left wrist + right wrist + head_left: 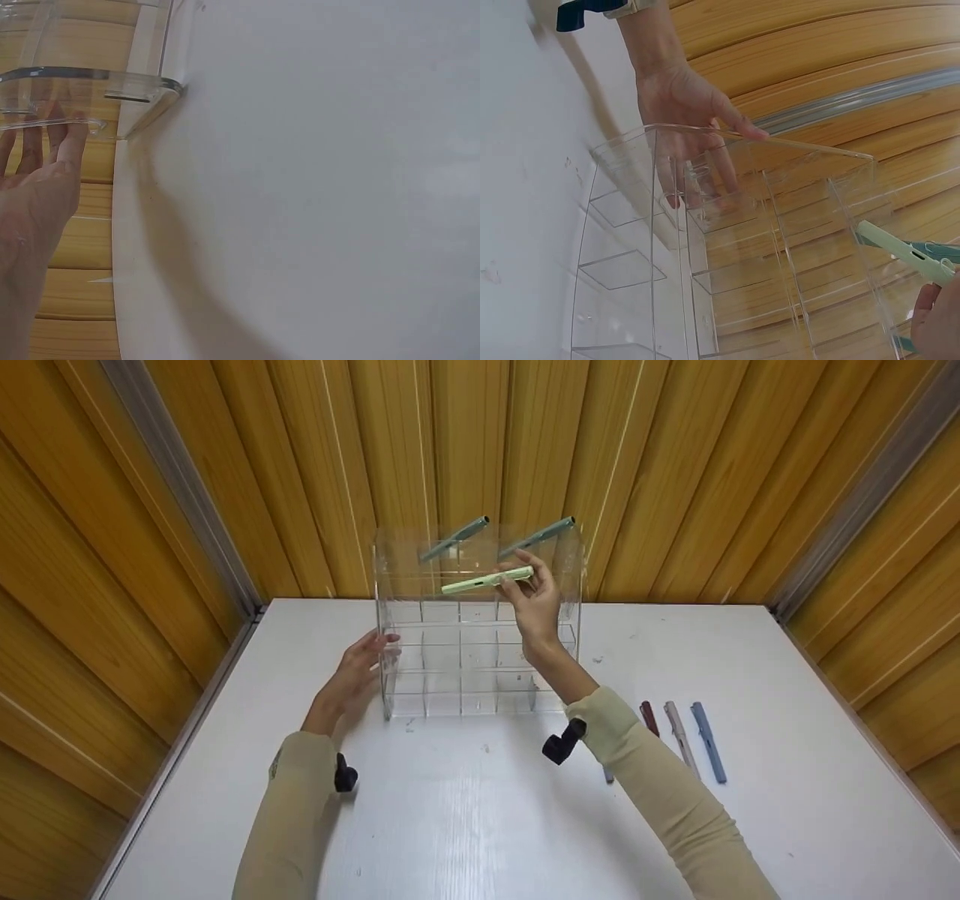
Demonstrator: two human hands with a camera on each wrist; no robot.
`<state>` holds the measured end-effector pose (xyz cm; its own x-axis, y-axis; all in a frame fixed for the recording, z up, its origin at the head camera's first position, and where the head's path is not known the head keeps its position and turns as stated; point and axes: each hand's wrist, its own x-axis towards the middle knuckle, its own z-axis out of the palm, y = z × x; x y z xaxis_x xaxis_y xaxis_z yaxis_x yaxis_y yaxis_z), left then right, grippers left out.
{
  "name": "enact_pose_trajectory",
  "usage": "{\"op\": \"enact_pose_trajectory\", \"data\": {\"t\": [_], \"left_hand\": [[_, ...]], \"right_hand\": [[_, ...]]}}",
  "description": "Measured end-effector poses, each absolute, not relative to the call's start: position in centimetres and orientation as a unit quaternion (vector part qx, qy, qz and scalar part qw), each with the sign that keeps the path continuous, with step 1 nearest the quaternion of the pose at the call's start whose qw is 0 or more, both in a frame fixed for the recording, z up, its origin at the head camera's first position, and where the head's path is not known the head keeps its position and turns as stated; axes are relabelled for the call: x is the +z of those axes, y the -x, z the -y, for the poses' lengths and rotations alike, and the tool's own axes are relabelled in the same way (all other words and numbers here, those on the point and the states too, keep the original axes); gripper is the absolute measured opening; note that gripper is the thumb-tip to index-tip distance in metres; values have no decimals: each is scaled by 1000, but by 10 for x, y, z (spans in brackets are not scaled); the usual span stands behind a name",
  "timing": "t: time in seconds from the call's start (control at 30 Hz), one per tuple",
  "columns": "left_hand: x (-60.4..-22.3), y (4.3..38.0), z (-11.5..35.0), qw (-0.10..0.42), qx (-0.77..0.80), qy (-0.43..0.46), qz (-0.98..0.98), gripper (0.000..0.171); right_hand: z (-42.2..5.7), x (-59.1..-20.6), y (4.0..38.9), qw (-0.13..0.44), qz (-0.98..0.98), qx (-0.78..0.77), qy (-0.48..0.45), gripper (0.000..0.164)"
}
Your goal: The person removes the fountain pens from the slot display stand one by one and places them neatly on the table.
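A clear acrylic rack with several compartments stands upright on the white table. High in front of its upper part, my right hand pinches a pale green pen between thumb and fingers. The pen lies nearly level, its free end pointing left. Two teal pens rest slanted in the rack's top row. My left hand is at the rack's left side; in the right wrist view its thumb lies along the edge, and its extended fingers show through the clear wall.
On the table to the right lie a dark red pen, a greyish pink pen and a blue pen. The tip of another pen pokes out beside my right sleeve. Wood-patterned walls surround the table at the back and sides.
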<state>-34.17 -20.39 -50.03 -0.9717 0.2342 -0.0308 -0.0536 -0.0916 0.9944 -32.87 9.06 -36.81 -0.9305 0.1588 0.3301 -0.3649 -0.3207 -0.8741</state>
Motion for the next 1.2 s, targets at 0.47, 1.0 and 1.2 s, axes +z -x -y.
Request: {"op": "enact_pose_trajectory", "data": {"t": [0.47,1.0,1.2], "left_hand": [[-498,337,215,97,735,-66,-668,63],[-499,342,213,94,735,-87,-666,64],[-499,341,211,97,735,-78,-666,63]], "right_hand": [[-103,-371,316,139,535,823,-129,48],[-140,-377,306,117,586,795,-107,60],[-164,-382,298,109,602,785,-96,63]]}}
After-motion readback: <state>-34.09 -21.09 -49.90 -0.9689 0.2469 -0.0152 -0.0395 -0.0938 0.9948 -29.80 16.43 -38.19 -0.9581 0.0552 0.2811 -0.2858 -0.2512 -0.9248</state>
